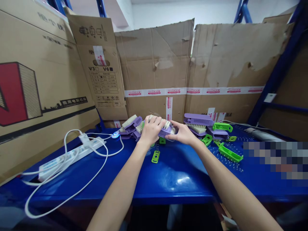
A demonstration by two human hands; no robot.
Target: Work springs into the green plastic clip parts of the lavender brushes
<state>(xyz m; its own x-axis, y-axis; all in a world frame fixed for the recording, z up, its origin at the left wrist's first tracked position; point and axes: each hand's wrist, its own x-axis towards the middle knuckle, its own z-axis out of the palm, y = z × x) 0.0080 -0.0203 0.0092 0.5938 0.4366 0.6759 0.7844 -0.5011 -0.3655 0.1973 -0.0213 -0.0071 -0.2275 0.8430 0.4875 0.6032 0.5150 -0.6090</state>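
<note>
In the middle of the blue table, both my hands are closed around a purple brush part [165, 132] with cream pieces along its top. My left hand [151, 129] curls over it from above, and my right hand [183, 133] grips its right end between thumb and fingers. Part of it is hidden behind my fingers. A flat green piece with holes [155, 157] lies just in front of my hands. Close to my left hand is a pile of purple brushes with cream bristles [131, 126]. More purple brush parts [198, 119] are stacked to the right of my right hand.
Green plastic handles [229, 153] lie among scattered small screws [218, 158] on the right. A white power strip [69, 157] with looping cables takes up the left of the blue table [173, 179]. Cardboard sheets [154, 61] wall off the back. A blue post [274, 70] rises at the right.
</note>
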